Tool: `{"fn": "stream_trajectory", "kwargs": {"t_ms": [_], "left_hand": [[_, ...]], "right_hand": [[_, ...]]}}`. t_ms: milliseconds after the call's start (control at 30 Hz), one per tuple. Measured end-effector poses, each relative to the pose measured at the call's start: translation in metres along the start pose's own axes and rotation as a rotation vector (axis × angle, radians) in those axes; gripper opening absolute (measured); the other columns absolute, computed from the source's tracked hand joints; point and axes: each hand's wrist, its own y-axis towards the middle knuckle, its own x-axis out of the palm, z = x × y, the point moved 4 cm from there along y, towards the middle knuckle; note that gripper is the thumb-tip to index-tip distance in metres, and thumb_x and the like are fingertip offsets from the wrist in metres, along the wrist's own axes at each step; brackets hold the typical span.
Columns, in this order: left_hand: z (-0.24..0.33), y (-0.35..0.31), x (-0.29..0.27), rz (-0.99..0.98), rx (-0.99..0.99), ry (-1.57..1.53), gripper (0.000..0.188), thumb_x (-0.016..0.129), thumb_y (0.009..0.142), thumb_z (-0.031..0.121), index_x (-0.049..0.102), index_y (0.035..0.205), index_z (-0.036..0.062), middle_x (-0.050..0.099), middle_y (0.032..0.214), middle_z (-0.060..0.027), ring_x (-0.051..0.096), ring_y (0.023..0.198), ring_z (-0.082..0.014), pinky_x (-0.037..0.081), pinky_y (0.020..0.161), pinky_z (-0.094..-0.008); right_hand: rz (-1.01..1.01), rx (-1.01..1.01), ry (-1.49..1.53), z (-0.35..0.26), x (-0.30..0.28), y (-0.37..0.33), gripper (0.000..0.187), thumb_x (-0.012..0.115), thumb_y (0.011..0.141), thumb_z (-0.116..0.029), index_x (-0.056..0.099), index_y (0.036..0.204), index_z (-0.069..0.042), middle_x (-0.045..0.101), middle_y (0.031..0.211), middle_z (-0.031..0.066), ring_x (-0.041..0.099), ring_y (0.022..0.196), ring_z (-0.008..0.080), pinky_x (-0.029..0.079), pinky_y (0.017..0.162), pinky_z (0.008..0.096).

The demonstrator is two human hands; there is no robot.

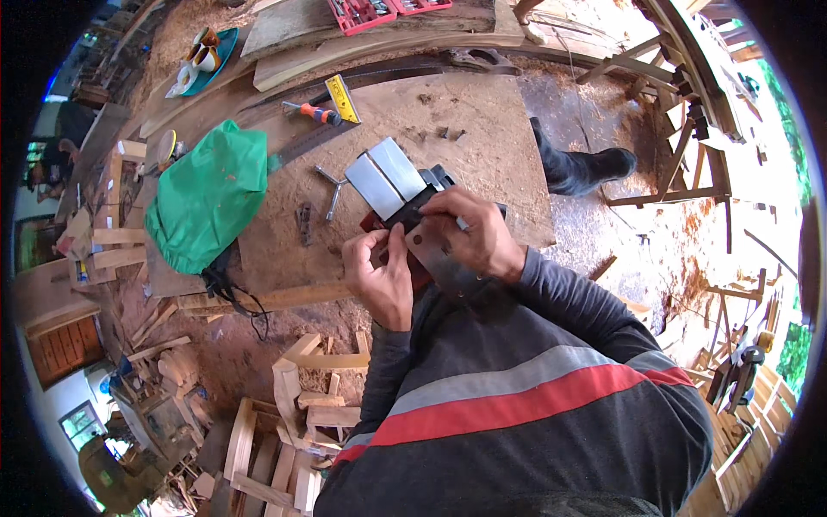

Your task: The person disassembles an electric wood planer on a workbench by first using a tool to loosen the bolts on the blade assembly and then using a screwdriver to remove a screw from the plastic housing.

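Note:
An electric hand planer lies upside down on the wooden workbench, its shiny metal sole plates facing up. My left hand grips the near end of the red and black body. My right hand rests over the blade area, fingers pinched on a small tool or part that I cannot make out. A thin grey metal blade strip runs between both hands.
A T-shaped socket wrench and a small dark metal piece lie left of the planer. A green bag, an orange-handled tool, a yellow square, a red tool case. Another person's boot stands right. Wood offcuts below.

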Motion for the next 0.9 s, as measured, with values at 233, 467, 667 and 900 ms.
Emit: {"fn": "stream_trajectory", "kwargs": {"t_ms": [233,467,667,900], "left_hand": [[0.023,0.009,-0.003,-0.066,0.12,0.294,0.014,0.075,0.087,0.01,0.068,0.094,-0.0001,0.062,0.087,-0.0146,0.064,0.082,-0.0331,0.051,0.073,-0.0426],[0.021,-0.006,-0.006,-0.193,-0.02,0.154,0.024,0.071,0.092,0.014,0.069,0.109,-0.0033,0.061,0.095,-0.0153,0.064,0.089,-0.0277,0.051,0.074,-0.0369],[0.005,-0.032,0.0,-0.202,-0.454,-0.45,0.041,0.069,0.097,0.017,0.061,0.129,-0.0071,0.056,0.1,-0.0072,0.058,0.09,-0.014,0.049,0.077,-0.0297],[0.012,-0.033,0.001,-0.162,-0.651,-0.865,0.043,0.069,0.095,0.008,0.057,0.133,-0.0067,0.055,0.105,-0.0029,0.057,0.091,-0.011,0.052,0.078,-0.0244]], "right_hand": [[0.172,0.046,-0.086,-0.001,-0.008,-0.015,0.019,0.069,0.09,-0.008,0.065,0.108,-0.002,0.068,0.094,0.0183,0.07,0.086,0.035,0.055,0.073,0.0403],[0.064,0.044,-0.155,-0.01,0.009,-0.02,0.022,0.067,0.092,-0.013,0.058,0.111,-0.005,0.068,0.076,0.0204,0.068,0.063,0.0387,0.053,0.056,0.0463],[-0.134,0.038,-0.299,-0.029,0.015,-0.01,0.031,0.063,0.094,-0.021,0.051,0.114,-0.002,0.068,0.079,0.0215,0.068,0.068,0.0399,0.053,0.055,0.0462],[-0.147,0.183,-0.142,-0.028,0.028,-0.009,0.027,0.061,0.093,-0.014,0.051,0.114,0.0,0.069,0.082,0.0251,0.07,0.074,0.0415,0.054,0.062,0.0472]]}}
